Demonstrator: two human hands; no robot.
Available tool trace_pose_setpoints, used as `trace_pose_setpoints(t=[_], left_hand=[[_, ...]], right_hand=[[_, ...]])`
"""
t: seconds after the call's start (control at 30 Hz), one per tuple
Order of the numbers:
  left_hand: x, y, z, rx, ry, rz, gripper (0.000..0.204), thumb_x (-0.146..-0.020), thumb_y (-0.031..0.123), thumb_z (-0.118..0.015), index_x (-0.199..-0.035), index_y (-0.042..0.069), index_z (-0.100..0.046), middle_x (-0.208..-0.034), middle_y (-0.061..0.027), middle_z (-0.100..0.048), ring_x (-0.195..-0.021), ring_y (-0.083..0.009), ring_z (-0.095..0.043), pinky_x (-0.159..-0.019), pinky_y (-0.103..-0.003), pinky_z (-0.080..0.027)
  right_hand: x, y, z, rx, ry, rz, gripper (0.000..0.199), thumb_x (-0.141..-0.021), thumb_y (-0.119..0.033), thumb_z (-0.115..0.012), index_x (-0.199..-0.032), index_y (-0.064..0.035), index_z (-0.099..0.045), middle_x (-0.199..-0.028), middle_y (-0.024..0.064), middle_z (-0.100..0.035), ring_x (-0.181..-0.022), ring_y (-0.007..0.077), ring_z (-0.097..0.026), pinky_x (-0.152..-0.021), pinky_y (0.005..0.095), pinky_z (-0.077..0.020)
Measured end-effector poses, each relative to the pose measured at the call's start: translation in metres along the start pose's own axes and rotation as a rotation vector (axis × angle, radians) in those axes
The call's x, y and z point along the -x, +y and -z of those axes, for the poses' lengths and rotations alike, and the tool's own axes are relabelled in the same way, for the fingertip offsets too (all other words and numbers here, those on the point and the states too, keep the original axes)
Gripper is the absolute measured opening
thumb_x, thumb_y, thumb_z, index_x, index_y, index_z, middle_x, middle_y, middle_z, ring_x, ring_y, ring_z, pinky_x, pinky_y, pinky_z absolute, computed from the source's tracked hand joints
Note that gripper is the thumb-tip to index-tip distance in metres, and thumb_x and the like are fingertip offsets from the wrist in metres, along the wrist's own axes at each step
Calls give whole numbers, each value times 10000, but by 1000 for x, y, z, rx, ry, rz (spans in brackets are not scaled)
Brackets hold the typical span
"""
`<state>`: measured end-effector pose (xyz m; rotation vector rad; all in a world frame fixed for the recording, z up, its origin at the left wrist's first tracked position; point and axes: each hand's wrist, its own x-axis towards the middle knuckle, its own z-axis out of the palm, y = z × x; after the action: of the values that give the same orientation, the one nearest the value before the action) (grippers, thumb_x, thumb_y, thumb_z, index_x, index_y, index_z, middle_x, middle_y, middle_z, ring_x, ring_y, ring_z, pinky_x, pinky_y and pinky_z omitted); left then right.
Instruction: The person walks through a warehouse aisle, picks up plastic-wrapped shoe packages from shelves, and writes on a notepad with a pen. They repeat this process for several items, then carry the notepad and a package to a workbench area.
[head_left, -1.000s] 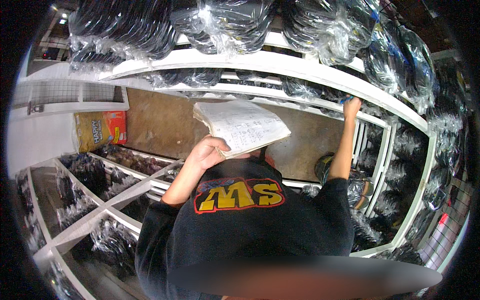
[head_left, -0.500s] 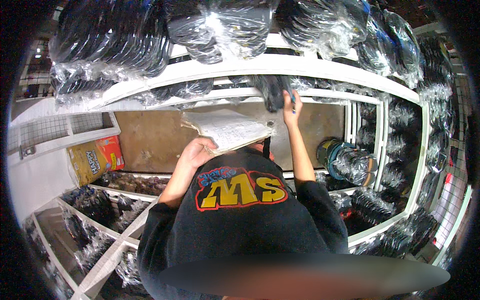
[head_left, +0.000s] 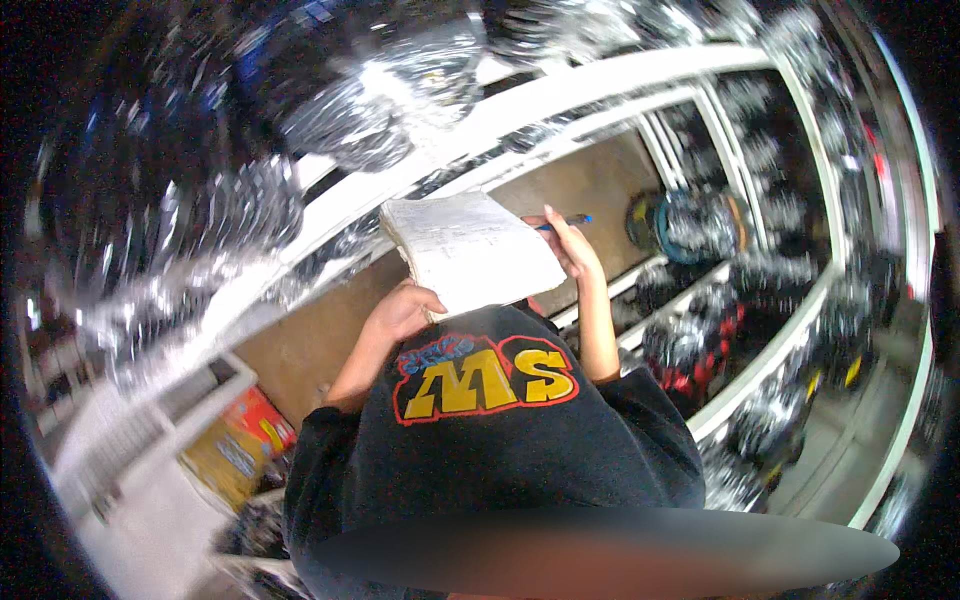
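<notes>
An open notebook [head_left: 478, 245] with handwriting on its pages lies in front of my chest. My left hand [head_left: 403, 312] grips its near left corner, the thumb on top of the page. At the notebook's right edge is my right hand [head_left: 565, 245], closed around a blue pen [head_left: 577, 220]. The pen lies sideways between the fingers, its blue end pointing right. Some of the right fingers are hidden behind the page edge, so I cannot tell whether they touch the notebook.
White shelves [head_left: 690, 75] curve around me, packed with dark items in clear plastic wrap [head_left: 370, 110]. A round bundle [head_left: 700, 225] in plastic stands on the brown floor [head_left: 330, 350] at the right. A yellow and red bag [head_left: 235, 450] sits at the lower left.
My right hand has come away from the dark item on the shelf and back to the notebook, still with the pen. The whole view has turned, blurring the shelves.
</notes>
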<state>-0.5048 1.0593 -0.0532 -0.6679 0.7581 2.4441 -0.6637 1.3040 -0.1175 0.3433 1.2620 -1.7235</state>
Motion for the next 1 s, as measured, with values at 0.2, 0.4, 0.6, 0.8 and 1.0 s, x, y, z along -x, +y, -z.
trace_pose_setpoints(t=[0.2,0.4,0.6,0.8,1.0], left_hand=[[-33,24,-26,-58,-361,249,750,-576,-108,-472,-1296,-17,-279,-1236,-217,-431,-1101,-372,-468,-902,-564,-372],[-58,24,-68,-47,-544,486,820,-580,-88,-456,-1346,19,-184,-1305,-240,-343,-1177,-429,-374,-900,-675,-288],[-61,2,-115,113,-706,451,808,-671,223,-544,-1370,79,-164,-1394,-196,-214,-1269,-396,-235,-977,-664,-145],[-64,-50,-152,-106,-610,184,643,-803,334,-471,-1345,73,-244,-1374,-122,-296,-1265,-296,-282,-1025,-498,-233],[-84,-84,-167,-334,-588,365,520,-860,193,-430,-1314,5,-260,-1285,-146,-401,-1169,-281,-420,-937,-433,-389]], right_hand=[[93,24,-22,-58,393,474,521,-792,-177,-619,-1225,39,-428,-1072,138,-575,-933,176,-571,-803,271,-458],[160,31,-40,-298,603,829,543,-759,-36,-614,-1246,54,-391,-1065,134,-579,-878,172,-593,-769,269,-474],[199,44,-36,-370,793,1000,571,-781,-28,-582,-1284,55,-325,-1131,157,-543,-997,183,-544,-858,278,-431],[224,59,-16,-198,1179,1035,580,-764,-78,-640,-1275,9,-381,-1086,65,-552,-925,126,-529,-819,244,-431],[243,80,-23,-265,1214,1134,558,-803,-167,-606,-1264,43,-373,-1153,117,-507,-994,138,-496,-870,264,-396]])
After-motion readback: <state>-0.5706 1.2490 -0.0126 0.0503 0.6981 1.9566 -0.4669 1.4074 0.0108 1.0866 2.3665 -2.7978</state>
